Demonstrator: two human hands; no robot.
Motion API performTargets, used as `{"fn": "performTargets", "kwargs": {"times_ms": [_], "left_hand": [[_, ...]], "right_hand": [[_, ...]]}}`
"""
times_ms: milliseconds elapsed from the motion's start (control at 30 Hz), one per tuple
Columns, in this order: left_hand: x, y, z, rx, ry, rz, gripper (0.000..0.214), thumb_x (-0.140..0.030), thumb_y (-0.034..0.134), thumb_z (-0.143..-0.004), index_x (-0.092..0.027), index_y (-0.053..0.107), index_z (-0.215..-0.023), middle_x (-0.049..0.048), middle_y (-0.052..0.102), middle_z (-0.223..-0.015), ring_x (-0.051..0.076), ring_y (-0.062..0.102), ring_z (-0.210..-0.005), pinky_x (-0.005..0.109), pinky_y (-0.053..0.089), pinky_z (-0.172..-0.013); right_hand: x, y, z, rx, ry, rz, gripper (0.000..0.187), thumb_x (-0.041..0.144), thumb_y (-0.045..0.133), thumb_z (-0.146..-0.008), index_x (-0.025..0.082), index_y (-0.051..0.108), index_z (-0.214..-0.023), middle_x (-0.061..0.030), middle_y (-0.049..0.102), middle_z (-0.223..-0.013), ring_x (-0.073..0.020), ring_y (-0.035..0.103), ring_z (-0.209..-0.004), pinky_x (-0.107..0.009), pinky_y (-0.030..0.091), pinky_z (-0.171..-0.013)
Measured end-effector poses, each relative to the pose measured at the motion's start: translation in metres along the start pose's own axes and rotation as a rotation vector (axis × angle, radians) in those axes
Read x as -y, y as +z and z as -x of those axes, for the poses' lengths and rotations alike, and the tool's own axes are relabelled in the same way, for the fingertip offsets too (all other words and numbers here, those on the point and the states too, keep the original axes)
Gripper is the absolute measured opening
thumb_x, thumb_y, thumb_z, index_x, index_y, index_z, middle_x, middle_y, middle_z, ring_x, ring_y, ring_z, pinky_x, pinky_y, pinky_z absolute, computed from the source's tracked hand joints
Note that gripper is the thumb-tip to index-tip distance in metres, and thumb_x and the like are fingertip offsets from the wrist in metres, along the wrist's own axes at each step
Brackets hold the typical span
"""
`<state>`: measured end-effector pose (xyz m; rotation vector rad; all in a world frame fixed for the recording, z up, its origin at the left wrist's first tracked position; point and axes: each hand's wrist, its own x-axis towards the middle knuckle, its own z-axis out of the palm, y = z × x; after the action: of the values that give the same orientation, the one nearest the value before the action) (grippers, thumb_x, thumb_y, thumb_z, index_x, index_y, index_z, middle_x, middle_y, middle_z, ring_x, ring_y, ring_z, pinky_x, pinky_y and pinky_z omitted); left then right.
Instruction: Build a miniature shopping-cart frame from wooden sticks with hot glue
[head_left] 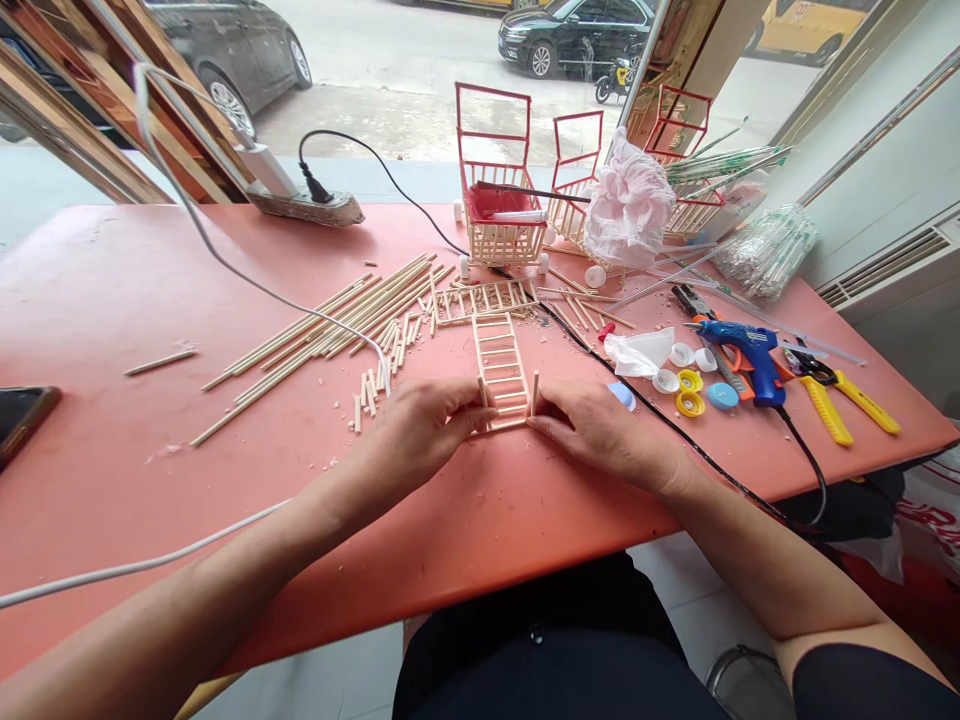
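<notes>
A small ladder-shaped frame of thin wooden sticks (501, 366) lies on the table between my hands. My left hand (427, 425) is closed in a pinch at its near left corner, on a short upright wooden stick (482, 391). At the near right corner, my right hand (600, 430) pinches another short upright stick (535, 394). The fingers partly hide the lower ends of both sticks. Just beyond lies a second ladder-like stick frame (486, 300), set crosswise, with short cut stick pieces (401, 342) to its left.
Long wooden sticks (330, 325) lie at left. Behind stand a red-trimmed stick cart (506, 235) and similar carts. At right are a blue glue gun (739, 345), yellow-handled pliers (847, 395), bottle caps (690, 403) and a black cable (660, 410). A white cable (247, 285) crosses the left side.
</notes>
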<state>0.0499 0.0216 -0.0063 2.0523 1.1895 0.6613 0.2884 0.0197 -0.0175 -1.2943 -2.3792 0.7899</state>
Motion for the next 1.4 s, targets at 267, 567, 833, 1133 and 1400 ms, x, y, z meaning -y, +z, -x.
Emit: {"fn": "performTargets", "kwargs": {"times_ms": [267, 567, 833, 1133, 1400], "left_hand": [[0.0022, -0.0001, -0.0008, -0.004, 0.015, -0.04, 0.021, -0.029, 0.06, -0.092, -0.017, 0.073, -0.08, 0.0004, 0.071, -0.067, 0.015, 0.062, -0.061, 0.024, 0.047, -0.061], [0.0002, -0.0002, -0.0006, -0.011, 0.025, -0.045, 0.022, -0.03, 0.059, -0.091, -0.018, 0.072, -0.078, 0.0004, 0.07, -0.066, 0.015, 0.061, -0.06, 0.023, 0.047, -0.06], [0.0017, 0.0002, -0.0009, -0.015, 0.026, -0.055, 0.021, -0.03, 0.06, -0.092, -0.018, 0.072, -0.08, 0.0001, 0.07, -0.066, 0.015, 0.062, -0.061, 0.023, 0.046, -0.061], [0.0006, 0.0004, -0.0007, -0.02, 0.028, -0.042, 0.022, -0.031, 0.059, -0.091, -0.018, 0.072, -0.079, 0.0005, 0.069, -0.065, 0.016, 0.062, -0.061, 0.024, 0.048, -0.06], [0.0019, 0.0008, -0.0012, -0.017, 0.022, -0.046, 0.02, -0.029, 0.06, -0.091, -0.018, 0.073, -0.08, 0.0005, 0.07, -0.066, 0.016, 0.063, -0.061, 0.024, 0.048, -0.06]], "right_hand": [[0.0004, 0.0, -0.0003, 0.002, -0.001, 0.002, 0.005, 0.017, 0.06, -0.097, 0.017, 0.064, -0.093, -0.006, 0.072, -0.093, -0.0185, 0.061, -0.082, -0.029, 0.042, -0.076], [0.0004, -0.0001, -0.0003, 0.007, 0.0, 0.0, 0.005, 0.016, 0.06, -0.096, 0.017, 0.063, -0.093, -0.006, 0.072, -0.094, -0.0192, 0.061, -0.083, -0.03, 0.043, -0.078], [0.001, -0.0002, -0.0006, 0.014, 0.009, -0.008, 0.005, 0.016, 0.06, -0.096, 0.017, 0.064, -0.093, -0.0063, 0.072, -0.094, -0.0193, 0.062, -0.084, -0.03, 0.044, -0.078], [0.0009, -0.0003, 0.0001, 0.01, -0.001, -0.013, 0.005, 0.018, 0.059, -0.097, 0.017, 0.064, -0.094, -0.0061, 0.072, -0.095, -0.0195, 0.062, -0.084, -0.031, 0.044, -0.079], [0.0018, -0.0008, -0.0004, 0.016, 0.01, -0.002, 0.005, 0.017, 0.06, -0.097, 0.017, 0.063, -0.093, -0.0061, 0.071, -0.094, -0.0193, 0.061, -0.083, -0.03, 0.044, -0.078]]}}
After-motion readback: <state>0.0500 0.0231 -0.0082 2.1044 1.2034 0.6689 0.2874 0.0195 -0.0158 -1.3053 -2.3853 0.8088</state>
